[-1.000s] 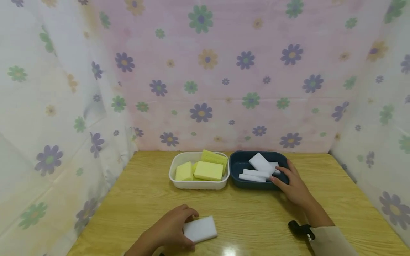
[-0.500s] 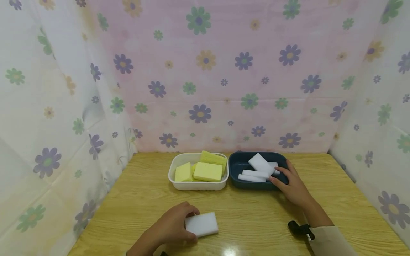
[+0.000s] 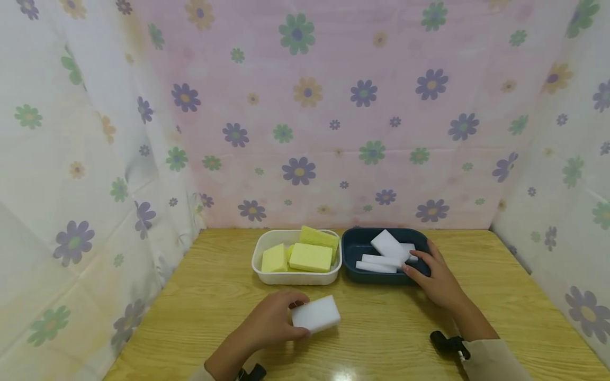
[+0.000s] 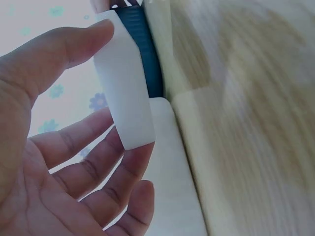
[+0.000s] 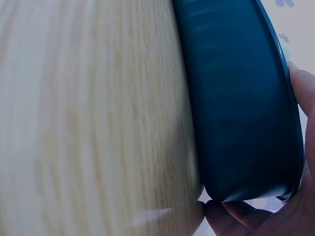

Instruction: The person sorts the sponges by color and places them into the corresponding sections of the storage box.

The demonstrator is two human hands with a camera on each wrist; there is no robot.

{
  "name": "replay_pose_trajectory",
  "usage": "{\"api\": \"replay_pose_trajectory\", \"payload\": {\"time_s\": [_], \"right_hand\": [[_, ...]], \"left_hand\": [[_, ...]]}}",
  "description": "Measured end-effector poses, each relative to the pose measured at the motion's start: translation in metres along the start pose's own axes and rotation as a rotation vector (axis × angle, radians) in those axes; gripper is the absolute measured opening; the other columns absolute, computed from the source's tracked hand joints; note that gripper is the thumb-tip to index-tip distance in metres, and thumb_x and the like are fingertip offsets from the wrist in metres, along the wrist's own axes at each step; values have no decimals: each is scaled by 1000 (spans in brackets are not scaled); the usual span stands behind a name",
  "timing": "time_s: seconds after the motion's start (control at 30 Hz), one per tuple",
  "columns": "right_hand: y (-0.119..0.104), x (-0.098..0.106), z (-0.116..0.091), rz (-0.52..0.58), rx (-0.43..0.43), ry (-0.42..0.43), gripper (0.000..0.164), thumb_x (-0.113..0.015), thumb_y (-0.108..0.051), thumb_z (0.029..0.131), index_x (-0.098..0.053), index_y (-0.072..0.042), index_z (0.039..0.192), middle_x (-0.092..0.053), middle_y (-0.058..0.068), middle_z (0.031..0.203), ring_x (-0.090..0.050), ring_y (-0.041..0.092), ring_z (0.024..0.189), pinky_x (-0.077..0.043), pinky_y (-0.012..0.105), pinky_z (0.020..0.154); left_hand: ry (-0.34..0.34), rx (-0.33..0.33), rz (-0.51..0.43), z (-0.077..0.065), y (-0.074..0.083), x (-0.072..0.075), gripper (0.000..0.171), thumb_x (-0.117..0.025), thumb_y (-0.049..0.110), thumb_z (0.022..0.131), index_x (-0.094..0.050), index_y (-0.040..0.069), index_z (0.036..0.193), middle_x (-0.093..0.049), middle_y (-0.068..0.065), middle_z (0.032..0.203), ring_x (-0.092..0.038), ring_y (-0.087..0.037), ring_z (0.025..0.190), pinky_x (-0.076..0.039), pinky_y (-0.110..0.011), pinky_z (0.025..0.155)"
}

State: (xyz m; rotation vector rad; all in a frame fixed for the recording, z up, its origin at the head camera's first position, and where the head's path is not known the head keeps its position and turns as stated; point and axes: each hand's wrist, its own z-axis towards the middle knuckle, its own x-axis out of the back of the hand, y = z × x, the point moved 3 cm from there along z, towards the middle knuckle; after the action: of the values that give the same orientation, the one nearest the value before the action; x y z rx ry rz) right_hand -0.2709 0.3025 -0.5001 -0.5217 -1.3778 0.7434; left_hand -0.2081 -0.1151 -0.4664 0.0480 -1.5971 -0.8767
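Observation:
A white sponge block [image 3: 316, 314] is pinched between the thumb and fingers of my left hand [image 3: 278, 320], raised over the table in front of the bins. In the left wrist view the thumb presses one face of the white sponge [image 4: 127, 93] and the fingertips support the other. My right hand [image 3: 439, 279] grips the right end of a dark blue bin [image 3: 369, 277], thumb over its rim. The right wrist view has fingers [image 5: 231, 219] against the end wall of the blue bin [image 5: 236, 108]. Several white sponge blocks [image 3: 388, 245] lie inside that bin.
Left of the blue bin, side by side with it, stands a white bin [image 3: 295, 278] holding several yellow sponges [image 3: 311, 257]. Both are on a wooden table [image 3: 214, 286] near its back edge. Flowered cloth [image 3: 305, 116] hangs behind and at both sides.
My left hand has lifted the white sponge off the table and carried it forward and slightly right, towards the bins. The right hand has stayed on the blue bin.

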Motion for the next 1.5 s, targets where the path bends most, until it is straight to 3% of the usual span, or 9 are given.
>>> {"api": "replay_pose_trajectory", "payload": {"time_s": [0.4, 0.83, 1.3, 1.5], "right_hand": [[-2, 3, -2, -7, 5, 0, 75, -61, -54, 101, -45, -5, 155, 9, 21, 173, -4, 58, 154, -20, 84, 108], [0, 3, -2, -6, 2, -2, 75, -61, -54, 101, -44, -5, 155, 12, 18, 173, -3, 58, 154, -19, 84, 108], [-3, 3, -4, -4, 10, -1, 74, -62, -53, 101, -45, -4, 154, 8, 21, 173, -5, 59, 154, -20, 84, 107], [-5, 3, -3, -3, 12, -1, 74, -62, -52, 102, -45, -4, 154, 8, 21, 173, -6, 59, 154, -21, 84, 107]], "left_hand": [[81, -51, 37, 25, 18, 12, 44, -87, 45, 82, -75, 23, 116, -72, 12, 112, -64, -5, 101, -56, -32, 88], [159, -110, 80, 63, 40, 29, 39, -77, 37, 94, -73, 13, 125, -72, -3, 127, -68, -19, 114, -58, -40, 93], [118, -123, 179, 112, 49, 30, 45, -60, 43, 105, -69, 13, 137, -64, -4, 139, -62, -19, 125, -55, -39, 103], [103, -133, 280, 135, 59, 29, 42, -56, 44, 107, -72, 16, 133, -66, -1, 135, -64, -17, 123, -55, -38, 101]]}}
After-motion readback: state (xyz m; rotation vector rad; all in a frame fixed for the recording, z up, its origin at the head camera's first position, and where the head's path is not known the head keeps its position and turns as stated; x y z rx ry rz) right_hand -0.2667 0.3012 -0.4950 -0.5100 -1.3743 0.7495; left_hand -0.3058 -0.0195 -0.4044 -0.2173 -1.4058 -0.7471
